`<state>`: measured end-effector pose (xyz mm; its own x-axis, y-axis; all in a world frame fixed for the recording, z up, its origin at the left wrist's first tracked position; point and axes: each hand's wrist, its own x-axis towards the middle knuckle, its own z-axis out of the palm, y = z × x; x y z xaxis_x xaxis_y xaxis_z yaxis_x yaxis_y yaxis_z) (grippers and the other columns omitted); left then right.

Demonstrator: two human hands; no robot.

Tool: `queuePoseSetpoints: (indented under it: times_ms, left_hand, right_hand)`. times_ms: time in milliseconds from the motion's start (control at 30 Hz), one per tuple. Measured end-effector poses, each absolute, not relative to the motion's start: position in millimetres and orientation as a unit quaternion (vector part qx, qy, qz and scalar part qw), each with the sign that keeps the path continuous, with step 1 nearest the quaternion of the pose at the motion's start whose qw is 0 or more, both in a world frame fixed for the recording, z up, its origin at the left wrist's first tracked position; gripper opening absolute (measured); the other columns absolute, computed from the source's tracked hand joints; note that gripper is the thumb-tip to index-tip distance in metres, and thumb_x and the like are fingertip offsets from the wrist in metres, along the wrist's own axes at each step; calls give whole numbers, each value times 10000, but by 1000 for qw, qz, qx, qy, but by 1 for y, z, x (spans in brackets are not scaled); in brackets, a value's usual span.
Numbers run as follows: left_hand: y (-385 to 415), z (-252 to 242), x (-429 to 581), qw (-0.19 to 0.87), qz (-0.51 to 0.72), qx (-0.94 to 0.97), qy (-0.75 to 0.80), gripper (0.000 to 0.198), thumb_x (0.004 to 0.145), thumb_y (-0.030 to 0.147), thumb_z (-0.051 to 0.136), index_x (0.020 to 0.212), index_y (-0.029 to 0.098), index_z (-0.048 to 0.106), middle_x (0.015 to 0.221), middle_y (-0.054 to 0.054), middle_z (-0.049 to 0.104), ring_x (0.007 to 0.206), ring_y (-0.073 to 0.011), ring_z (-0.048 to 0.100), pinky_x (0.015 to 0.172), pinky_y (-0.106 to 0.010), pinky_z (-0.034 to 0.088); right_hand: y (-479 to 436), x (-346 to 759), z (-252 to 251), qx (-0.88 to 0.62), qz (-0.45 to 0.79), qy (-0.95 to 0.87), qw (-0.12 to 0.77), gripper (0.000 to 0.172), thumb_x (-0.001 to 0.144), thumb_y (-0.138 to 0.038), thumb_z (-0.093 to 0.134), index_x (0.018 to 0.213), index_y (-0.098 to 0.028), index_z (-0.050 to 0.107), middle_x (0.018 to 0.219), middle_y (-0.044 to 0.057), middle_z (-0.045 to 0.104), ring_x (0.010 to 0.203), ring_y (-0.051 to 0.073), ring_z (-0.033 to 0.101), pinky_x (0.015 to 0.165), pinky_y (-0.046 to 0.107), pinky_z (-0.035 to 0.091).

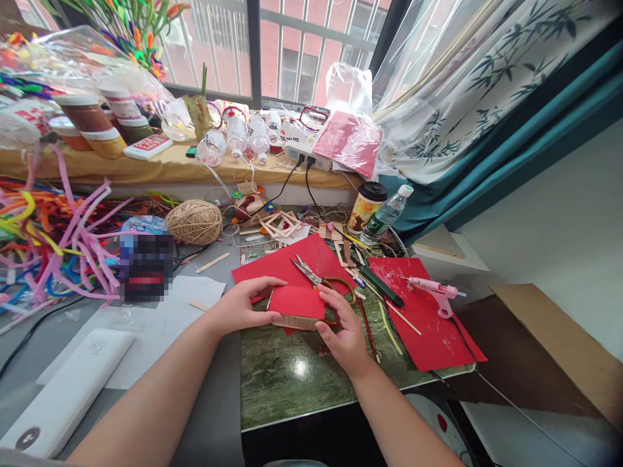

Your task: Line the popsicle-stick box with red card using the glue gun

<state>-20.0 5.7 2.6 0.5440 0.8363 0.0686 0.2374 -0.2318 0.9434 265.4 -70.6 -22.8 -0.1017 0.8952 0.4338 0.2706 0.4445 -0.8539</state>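
Note:
Between my two hands is a small box (298, 303) with a red paper top and pale wooden sides that look like craft sticks. My left hand (243, 305) grips its left end, thumb along the near edge. At the right end, the fingers of my right hand (343, 327) close on the box too. Just beyond it, a pair of scissors (311, 271) with brown handles lies on a sheet of red paper (272, 263). The underside of the box is hidden.
On the right, a pink glue gun (433, 288) rests on another red sheet (438, 340). A dark green cutter (382, 285), a water bottle (388, 214) and a patterned cup (366, 206) stand or lie behind. Twine (193, 222), pipe cleaners (82, 240) and a white power bank (68, 392) are leftward.

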Motion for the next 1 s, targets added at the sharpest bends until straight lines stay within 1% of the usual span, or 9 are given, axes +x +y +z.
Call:
queuePoseSetpoints:
  times_ms: [100,233,367,433,500,567,667,867,1000]
  left_hand:
    - [9,-2,-15,555,357,646,383,588,785,385,917,1320,234,726,1340,-127,752,1181,-313,741,1022,-394,604]
    - [17,-6,-10,649,450,465,401,545,763,395,932,1233,174,771,1289,-159,786,1151,-336,763,896,-362,653]
    - [25,-2,-14,692,540,297,375,549,877,492,812,1313,167,736,1303,-147,787,1171,-322,772,921,-388,670]
    - [27,3,-19,718,578,222,318,516,1000,502,656,1413,193,677,1293,-114,796,1151,-266,785,937,-353,667]
    - [28,6,-25,748,595,142,258,478,1068,450,552,1465,196,632,1201,-98,825,1024,-211,816,847,-289,680]
    - [28,8,-31,764,597,100,224,469,1096,425,491,1483,187,606,1116,-100,835,898,-184,823,744,-250,679]
    - [28,6,-36,781,588,84,196,483,1106,431,450,1489,167,578,1079,-126,822,850,-185,816,699,-251,677]
    - [26,4,-42,796,574,82,175,502,1082,455,516,1467,139,570,1041,-126,804,792,-143,787,647,-180,636]
    - [26,6,-40,782,585,107,184,554,1058,489,576,1523,189,546,1149,-126,811,886,-163,801,748,-218,655]
  right_hand:
    - [-72,260,-30,-431,338,-653,523,686,1015,-438,689,1628,-316,408,1663,134,486,1490,331,530,1229,558,466]
    - [-70,257,-38,-430,339,-641,539,729,1012,-425,686,1645,-318,339,1646,138,493,1492,317,524,1233,555,466]
    - [-65,261,-38,-483,268,-657,513,597,1027,-363,651,1576,-296,426,1575,140,553,1433,300,572,1213,550,478]
    - [-62,264,-39,-523,185,-684,474,486,1026,-313,630,1496,-267,515,1532,143,583,1439,308,551,1227,564,445]
    - [-59,265,-44,-559,100,-708,419,434,1007,-300,629,1432,-239,571,1525,154,586,1480,347,492,1244,611,389]
    - [-55,264,-51,-601,51,-716,350,470,980,-343,660,1425,-212,581,1553,180,564,1475,399,479,1218,652,384]
    - [-50,262,-56,-642,30,-711,287,620,947,-432,701,1487,-179,532,1552,225,555,1404,432,530,1150,650,427]
    - [-38,275,-38,-622,61,-715,313,734,788,-407,811,1445,-208,550,1375,180,664,1265,411,609,1097,596,458]
    - [-29,289,-33,-637,48,-699,321,692,777,-364,795,1416,-211,580,1379,180,662,1283,422,600,1098,614,445]
